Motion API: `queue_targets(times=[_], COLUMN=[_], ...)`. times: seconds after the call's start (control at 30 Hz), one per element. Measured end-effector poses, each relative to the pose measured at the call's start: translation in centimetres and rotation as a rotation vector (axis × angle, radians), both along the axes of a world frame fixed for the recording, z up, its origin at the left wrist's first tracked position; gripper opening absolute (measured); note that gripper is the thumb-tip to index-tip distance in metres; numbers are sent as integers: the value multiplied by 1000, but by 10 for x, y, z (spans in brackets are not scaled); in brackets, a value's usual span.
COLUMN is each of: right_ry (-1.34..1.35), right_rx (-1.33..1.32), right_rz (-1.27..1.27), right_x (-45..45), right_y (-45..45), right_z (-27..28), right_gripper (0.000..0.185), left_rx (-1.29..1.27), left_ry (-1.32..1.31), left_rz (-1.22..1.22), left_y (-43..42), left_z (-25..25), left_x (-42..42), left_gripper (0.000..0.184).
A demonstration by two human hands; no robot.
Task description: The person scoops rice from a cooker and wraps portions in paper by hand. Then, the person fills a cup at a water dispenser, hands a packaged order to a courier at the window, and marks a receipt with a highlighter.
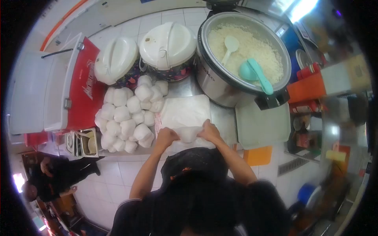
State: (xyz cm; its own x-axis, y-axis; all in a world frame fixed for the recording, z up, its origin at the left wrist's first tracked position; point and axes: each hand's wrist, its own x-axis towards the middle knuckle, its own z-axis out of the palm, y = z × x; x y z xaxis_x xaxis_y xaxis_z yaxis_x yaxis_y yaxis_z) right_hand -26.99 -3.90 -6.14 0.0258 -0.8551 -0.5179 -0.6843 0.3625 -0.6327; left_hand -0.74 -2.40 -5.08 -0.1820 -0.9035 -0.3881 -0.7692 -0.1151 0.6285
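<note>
A stack of white wrapping paper [187,110] lies flat on the metal counter in front of me. At its near edge, a rounded bundle in white paper [189,134] bulges up between my hands; what it contains is hidden. My left hand [167,136] is closed on the left end of the paper, fingers curled in. On the other side my right hand [209,131] pinches the right end. To the left, several white wrapped bundles [128,112] are piled up.
A big rice cooker [214,84] holds cooked rice [252,45], with a white spoon [231,45] and a turquoise scoop [256,74] on it. Two lidded rice cookers [167,45] stand behind the pile. A red cooler [82,86] is left, a pale tray [262,126] right. Another person [59,175] is lower left.
</note>
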Motion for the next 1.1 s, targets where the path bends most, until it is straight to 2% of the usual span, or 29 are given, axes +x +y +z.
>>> queue_targets(times=[0.03, 0.07, 0.1, 0.17, 0.2, 0.23, 0.27, 0.3, 0.33, 0.37, 0.4, 0.43, 0.47, 0.57, 0.6, 0.63, 0.67, 0.7, 0.73, 0.77, 0.8, 0.87, 0.9, 0.93, 0.97, 1.0, 1.03, 1.07, 1.1], right_ry=[175, 351, 350, 355, 349, 276, 206, 206, 88, -30, -31, -172, -308, -244, -243, -171, -92, -89, 61, 213, 219, -48, -40, -254, -461, -501, -500, -724, -943], right_rx=[-97, -192, -193, -523, -517, -313, -116, -122, -242, -350, -335, -366, -398, -239, -227, 52, 323, 320, 236, 152, 149, -491, -489, -250, -9, 320, 328, 469, 606], right_rz=[137, 272, 279, 739, 753, 731, 702, 710, 635, 552, 552, 406, 263, 393, 405, 439, 468, 486, 531, 564, 561, 833, 843, 787, 719, 673, 681, 576, 462], right_x=[9, 13, 13, 11, 9, 7, 5, 0, -7, -10, -10, -10, -12, -17, -14, -7, 2, 12, 24, 32, 34, 29, 22, 16, 10, 8, 4, 1, -1], right_y=[-9, -17, -27, -39, -36, -37, -41, -36, -20, -2, 14, 28, 33, 26, 15, -11, -33, -44, -52, -56, -54, -47, -42, -40, -44, -52, -50, -48, -47], right_z=[4, 8, 11, 16, 18, 22, 25, 22, 16, 8, 1, -4, -9, -9, 2, 20, 33, 37, 40, 42, 29, -9, -4, 13, 29, 69, 71, 72, 74], right_gripper=[30, 32, 32, 35, 35, 34, 33, 33, 28, 23, 23, 20, 18, 20, 20, 18, 16, 16, 15, 14, 14, 24, 24, 30, 37, 40, 40, 40, 41], left_rx=[-37, -39, -420, -786, -483, -187, -188, -81, 29, 36, -161, -358, -349, -324, -132, 54, 51, 82, 111, 104, 8, -89, -81, -79, -90, 162, 423, 535, 526], left_ry=[-166, -168, -254, -336, -196, -54, -57, 56, 171, 172, 163, 153, 157, 247, 163, 81, 83, -27, -137, -136, -35, 78, 204, 327, 329, 652, 971, 1029, 1032], left_rz=[5, 13, -84, -176, -229, -273, -260, -158, -59, -58, -3, 56, 67, 63, -52, -161, -140, -124, -116, -115, -64, -11, -119, -222, -209, -116, -20, -43, -37], left_y=[-10, -20, -28, -36, -38, -39, -36, -28, -18, -3, 17, 30, 34, 37, 27, 17, 6, -7, -16, -19, -21, -25, -27, -31, -35, -35, -32, -29, -22], left_z=[3, 3, 0, -10, -16, -20, -22, -23, -25, -26, -29, -30, -31, -18, -13, -12, -18, -28, -30, -31, -26, -18, -14, -7, 0, 11, 27, 45, 41], left_x=[-7, -14, -21, -20, -12, -3, 5, 12, 16, 14, 9, 4, 1, -1, 2, 4, 0, -6, -10, -10, -13, -16, -9, -1, 8, 17, 22, 25, 22], left_gripper=[36, 36, 36, 36, 37, 38, 38, 35, 32, 32, 26, 21, 21, 10, 10, 12, 12, 13, 16, 16, 19, 22, 22, 23, 23, 23, 24, 24, 24])
